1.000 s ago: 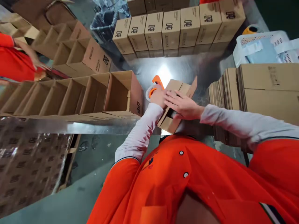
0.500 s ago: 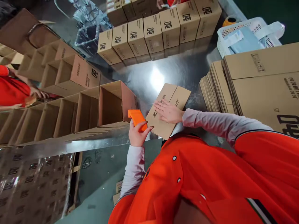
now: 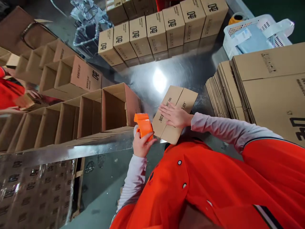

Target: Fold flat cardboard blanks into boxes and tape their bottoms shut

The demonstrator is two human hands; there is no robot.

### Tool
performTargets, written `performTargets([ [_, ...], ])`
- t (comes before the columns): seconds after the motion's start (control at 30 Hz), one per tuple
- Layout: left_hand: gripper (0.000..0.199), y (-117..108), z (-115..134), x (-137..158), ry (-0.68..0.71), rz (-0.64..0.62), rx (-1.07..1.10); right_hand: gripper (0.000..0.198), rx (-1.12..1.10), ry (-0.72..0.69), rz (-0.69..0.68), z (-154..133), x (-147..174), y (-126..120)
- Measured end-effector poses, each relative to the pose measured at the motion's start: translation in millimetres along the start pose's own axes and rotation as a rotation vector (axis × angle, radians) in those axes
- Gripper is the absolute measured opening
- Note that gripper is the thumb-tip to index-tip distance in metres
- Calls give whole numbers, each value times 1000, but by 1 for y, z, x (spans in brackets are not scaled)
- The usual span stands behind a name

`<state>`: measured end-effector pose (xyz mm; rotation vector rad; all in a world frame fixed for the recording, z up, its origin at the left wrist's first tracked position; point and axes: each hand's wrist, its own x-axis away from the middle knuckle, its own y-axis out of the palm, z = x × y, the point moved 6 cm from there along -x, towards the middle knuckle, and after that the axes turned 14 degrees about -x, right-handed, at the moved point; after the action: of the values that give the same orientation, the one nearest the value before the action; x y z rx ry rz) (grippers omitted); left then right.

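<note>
An orange tape dispenser (image 3: 145,126) is gripped in my left hand (image 3: 141,144), just left of a flat, folded cardboard box (image 3: 170,132). That box lies at a slant on the metal table (image 3: 152,71), with printing on its upper face. My right hand (image 3: 175,115) rests flat across the middle of it, fingers stretched toward the left. Beyond my left hand stands an upright open carton (image 3: 114,108), the nearest of a row. The carton's inside shows no contents from here.
Closed boxes (image 3: 152,35) line the table's far side. At the right are stacked flat cartons (image 3: 274,92) and a white basket (image 3: 228,41) with a blue packet. More open cartons (image 3: 47,124) run left, where another person's hands (image 3: 33,93) hold a small box. A wrapped stack (image 3: 30,187) stands below.
My left hand has turned the tape dispenser a little and drawn slightly back from the cardboard's corner. My right hand stays flat on the box. The view has shifted slightly.
</note>
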<state>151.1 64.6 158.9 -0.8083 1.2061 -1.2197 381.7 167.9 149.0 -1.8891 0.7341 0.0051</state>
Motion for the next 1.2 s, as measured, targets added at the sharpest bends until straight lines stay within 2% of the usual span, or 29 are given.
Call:
performTargets([
  [0.1, 36, 4, -6, -7, -33, -15, -20, 62, -6, 11, -2, 1, 0, 1],
  [0.23, 30, 8, -1, -14, -15, 15, -9, 64, 26, 19, 4, 2, 1, 4],
  [0.33, 26, 7, 1, -16, -20, -12, -32, 65, 31, 23, -12, 4, 1, 7],
  [0.4, 37, 0, 3, -19, -34, -36, -54, 66, 4, 24, -28, 6, 0, 8],
  [0.47, 69, -15, 9, -22, -32, 10, -19, 66, -51, 28, -46, 9, -1, 8],
  [0.53, 97, -35, 20, -26, -23, 119, 78, 62, -133, 53, -70, 13, -2, 6],
  [0.57, 100, -43, 28, -28, -21, 183, 138, 58, -184, 73, -85, 16, -2, 4],
  [0.63, 90, -54, 43, -33, -13, 303, 252, 60, -310, 128, -106, 23, -4, -1],
  [0.7, 79, -51, 58, -37, -1, 389, 332, 71, -483, 236, -110, 32, -6, -7],
  [0.77, 76, -35, 69, -42, -4, 389, 374, 69, -629, 384, -88, 43, -7, -11],
  [0.83, 76, -12, 75, -46, -17, 312, 400, 53, -690, 523, -37, 53, -6, -16],
  [0.93, 76, 14, 78, -48, 19, 204, 443, 36, -823, 712, 187, 65, -1, -32],
  [1.0, 76, 17, 78, -48, 68, 210, 474, 38, -1064, 848, 315, 68, 6, -40],
  [1.1, 83, 10, 78, -51, 133, 231, 524, 68, -1514, 1008, 290, 54, 10, -40],
  [1.13, 86, 8, 78, -53, 149, 214, 528, 70, -1639, 1050, 273, 48, 10, -40],
  [1.2, 88, 4, 79, -57, 170, 157, 508, 60, -1764, 1101, 284, 39, 9, -38],
])
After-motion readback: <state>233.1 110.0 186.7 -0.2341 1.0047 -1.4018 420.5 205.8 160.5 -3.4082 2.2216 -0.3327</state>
